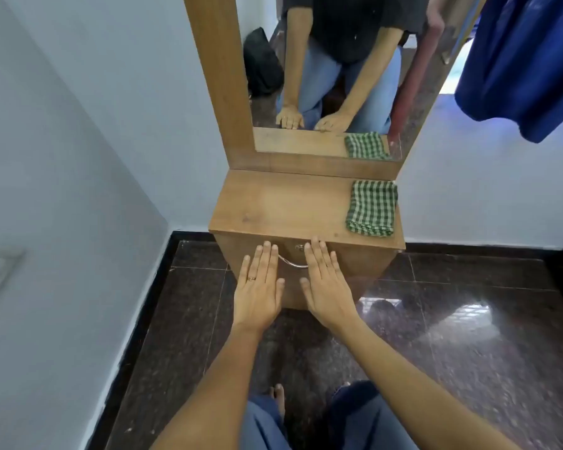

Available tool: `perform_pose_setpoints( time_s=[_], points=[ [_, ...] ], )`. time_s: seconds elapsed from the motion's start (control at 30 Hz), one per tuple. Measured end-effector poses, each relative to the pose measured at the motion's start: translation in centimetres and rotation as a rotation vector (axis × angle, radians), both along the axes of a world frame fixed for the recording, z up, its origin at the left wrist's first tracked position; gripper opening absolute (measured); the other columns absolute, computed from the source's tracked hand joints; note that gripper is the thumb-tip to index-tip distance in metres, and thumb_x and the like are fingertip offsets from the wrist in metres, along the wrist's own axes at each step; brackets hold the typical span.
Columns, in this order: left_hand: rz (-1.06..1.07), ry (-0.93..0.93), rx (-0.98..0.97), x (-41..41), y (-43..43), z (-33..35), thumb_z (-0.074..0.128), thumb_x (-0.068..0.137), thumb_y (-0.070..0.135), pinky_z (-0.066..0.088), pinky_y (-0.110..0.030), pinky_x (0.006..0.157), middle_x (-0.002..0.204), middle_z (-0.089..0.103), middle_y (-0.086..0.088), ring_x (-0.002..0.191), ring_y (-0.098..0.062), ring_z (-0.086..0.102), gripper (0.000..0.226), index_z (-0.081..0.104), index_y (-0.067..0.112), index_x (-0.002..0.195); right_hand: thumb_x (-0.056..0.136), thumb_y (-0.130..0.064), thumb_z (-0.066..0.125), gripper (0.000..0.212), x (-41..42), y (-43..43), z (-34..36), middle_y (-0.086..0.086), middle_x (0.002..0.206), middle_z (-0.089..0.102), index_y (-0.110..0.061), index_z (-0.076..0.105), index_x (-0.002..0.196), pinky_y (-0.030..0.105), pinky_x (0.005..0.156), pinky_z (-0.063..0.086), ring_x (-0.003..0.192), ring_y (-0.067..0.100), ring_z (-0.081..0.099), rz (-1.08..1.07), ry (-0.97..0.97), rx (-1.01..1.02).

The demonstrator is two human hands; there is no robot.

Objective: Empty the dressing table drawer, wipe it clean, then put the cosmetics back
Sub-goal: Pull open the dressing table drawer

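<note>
I kneel on a dark polished stone floor, in a corner between pale walls. In front of me stands a wooden dressing table with a tall mirror in a wooden frame rising from its back edge. A blue garment hangs at the upper right, near the mirror.

Both my arms reach forward and a little inward from the bottom of the view, almost straight at the elbows. The drawer is in the front of the table, directly under the top, and it is closed. On the right part of the top lies a folded green and white checked cloth; the mirror shows it again.

My left hand and my right hand are side by side in front of the drawer, backs up, with a narrow gap between them. The fingers of both are straight and close together, the thumbs turned toward each other, and neither hand holds anything. The fingertips point to the front edge of the top. I cannot tell if my palms touch the drawer front.

Between my hands I see part of the curved metal handle, and just above it a small keyhole. There is a ring on my left hand.
</note>
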State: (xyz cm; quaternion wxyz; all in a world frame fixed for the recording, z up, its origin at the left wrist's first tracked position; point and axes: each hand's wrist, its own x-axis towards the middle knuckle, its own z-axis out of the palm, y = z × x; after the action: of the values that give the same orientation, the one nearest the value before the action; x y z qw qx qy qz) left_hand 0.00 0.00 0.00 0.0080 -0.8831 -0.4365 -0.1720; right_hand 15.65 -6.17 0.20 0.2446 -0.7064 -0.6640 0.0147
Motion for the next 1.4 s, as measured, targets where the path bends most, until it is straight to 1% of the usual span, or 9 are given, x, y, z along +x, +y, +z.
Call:
perform_pose_setpoints(
  time_s=[0.2, 0.33, 0.63, 0.97, 1.07, 1.13, 1.2, 1.27, 1.4],
  points=[
    [0.014, 0.069, -0.065, -0.6, -1.9, 0.0, 0.028, 0.096, 0.029, 0.013, -0.039, 0.117, 0.154, 0.030, -0.012, 0.143, -0.023, 0.027, 0.057, 0.033, 0.003, 0.147, 0.085, -0.003, 0.044, 0.067, -0.8, -1.0, -1.8, 0.015, 0.157, 0.016, 0.000, 0.021, 0.148, 0.038, 0.121, 0.009, 0.146, 0.024, 0.010, -0.005, -0.061, -0.152],
    [0.013, 0.081, -0.073, -1.2, -2.4, 0.5, 0.026, 0.096, 0.029, 0.014, -0.039, 0.116, 0.155, 0.028, -0.011, 0.144, -0.022, 0.025, 0.057, 0.030, 0.004, 0.148, 0.089, -0.003, 0.039, 0.067, -1.0, 0.0, -0.8, 0.014, 0.157, 0.017, -0.004, 0.012, 0.150, 0.030, 0.120, 0.003, 0.148, 0.023, 0.007, -0.019, -0.007, -0.270],
    [0.049, -0.022, -0.110, -1.9, -3.5, 2.5, 0.027, 0.097, 0.029, 0.012, -0.038, 0.118, 0.154, 0.028, -0.012, 0.144, -0.022, 0.023, 0.057, 0.029, 0.002, 0.148, 0.084, -0.004, 0.045, 0.058, -2.3, -1.2, 0.8, 0.011, 0.148, 0.040, -0.008, 0.038, 0.141, 0.029, 0.117, 0.020, 0.142, 0.022, 0.028, -0.064, 0.052, -0.284],
    [0.025, -0.026, -0.055, -5.5, -6.2, 3.5, 0.030, 0.097, 0.031, 0.010, -0.038, 0.120, 0.156, 0.022, -0.010, 0.146, -0.019, 0.014, 0.058, 0.025, 0.004, 0.149, 0.092, -0.009, 0.039, 0.063, -6.4, -10.5, 0.8, 0.006, 0.157, 0.022, -0.012, 0.018, 0.151, 0.025, 0.117, 0.013, 0.147, 0.018, 0.015, 0.064, 0.123, -0.338],
    [0.014, 0.005, -0.071, -6.9, -7.2, 3.7, 0.029, 0.098, 0.035, 0.007, -0.037, 0.120, 0.157, 0.021, -0.008, 0.147, -0.017, 0.012, 0.059, 0.025, 0.008, 0.150, 0.091, -0.008, 0.045, 0.056, -7.2, -13.1, 2.6, 0.006, 0.149, 0.040, -0.013, 0.032, 0.146, 0.023, 0.110, 0.030, 0.137, 0.017, 0.039, 0.153, 0.216, -0.218],
    [0.010, 0.011, -0.091, -7.7, -7.7, 4.0, 0.024, 0.100, 0.040, 0.003, -0.035, 0.121, 0.157, 0.021, -0.006, 0.147, -0.016, 0.011, 0.059, 0.022, 0.012, 0.151, 0.087, -0.008, 0.050, 0.046, -7.3, -14.1, 3.5, 0.007, 0.130, 0.060, -0.009, 0.051, 0.133, 0.024, 0.101, 0.041, 0.116, 0.018, 0.058, 0.186, 0.208, -0.005],
    [0.021, 0.000, -0.110, -8.4, -8.1, 4.3, 0.015, 0.100, 0.045, 0.001, -0.033, 0.120, 0.158, 0.021, -0.004, 0.147, -0.015, 0.011, 0.059, 0.017, 0.017, 0.153, 0.087, -0.011, 0.048, 0.036, -7.0, -13.8, 4.3, 0.005, 0.112, 0.068, -0.007, 0.061, 0.121, 0.027, 0.090, 0.049, 0.101, 0.016, 0.062, 0.130, 0.202, 0.142],
    [0.050, -0.032, -0.145, -9.0, -8.5, 4.5, 0.012, 0.099, 0.048, 0.003, -0.029, 0.118, 0.158, 0.022, -0.002, 0.147, -0.014, 0.013, 0.060, 0.016, 0.020, 0.153, 0.089, -0.013, 0.045, 0.034, -6.7, -12.9, 5.5, 0.004, 0.110, 0.067, -0.008, 0.063, 0.117, 0.028, 0.089, 0.049, 0.101, 0.016, 0.061, 0.034, 0.233, 0.140],
    [0.095, -0.111, -0.223, -10.1, -10.3, 4.9, 0.029, 0.102, 0.042, 0.010, -0.024, 0.110, 0.155, 0.029, -0.001, 0.144, -0.016, 0.024, 0.056, 0.019, 0.019, 0.152, 0.094, -0.012, 0.048, 0.027, -6.6, -11.8, 5.8, 0.002, 0.116, 0.060, -0.011, 0.061, 0.118, 0.016, 0.080, 0.036, 0.102, 0.016, 0.057, -0.076, 0.272, -0.017]
  ],
)
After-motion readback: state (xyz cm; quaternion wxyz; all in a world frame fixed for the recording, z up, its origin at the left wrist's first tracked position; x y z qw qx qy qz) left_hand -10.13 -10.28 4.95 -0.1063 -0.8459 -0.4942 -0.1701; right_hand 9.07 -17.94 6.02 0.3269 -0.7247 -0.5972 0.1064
